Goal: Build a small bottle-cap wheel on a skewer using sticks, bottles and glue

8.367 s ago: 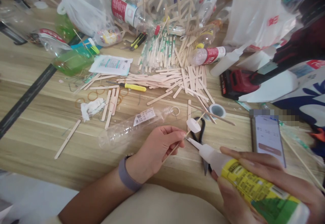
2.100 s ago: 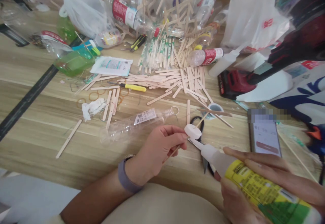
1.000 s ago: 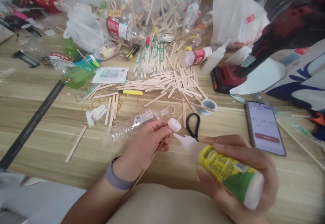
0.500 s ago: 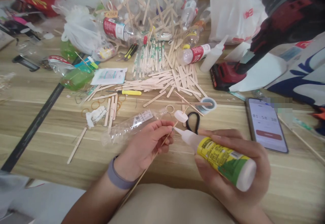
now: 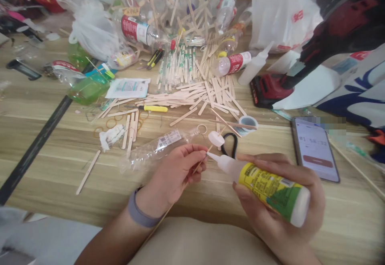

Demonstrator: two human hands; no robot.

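Note:
My left hand [image 5: 183, 168] pinches a thin wooden skewer [image 5: 197, 166], which slants from near my lap up to the right. A small white disc, perhaps a bottle cap [image 5: 215, 138], sits on the skewer near its far end. My right hand [image 5: 285, 201] is wrapped around a glue bottle [image 5: 270, 189] with a yellow and green label. The bottle is tilted, its narrow white nozzle pointing left, with the tip at or very close to the skewer beside my left fingertips. Whether glue is coming out I cannot tell.
Under and beyond my left hand lies a clear plastic bottle [image 5: 156, 146]. Black-handled scissors [image 5: 229, 144] and a tape roll [image 5: 247, 124] are just past the nozzle. Popsicle sticks [image 5: 192, 96] are heaped farther back. A phone [image 5: 315, 148] and a red-black power tool [image 5: 270, 90] stand right.
The glue bottle and my right hand have shifted slightly right. My left hand keeps its pinch on the skewer, and the white disc appears slightly farther right.

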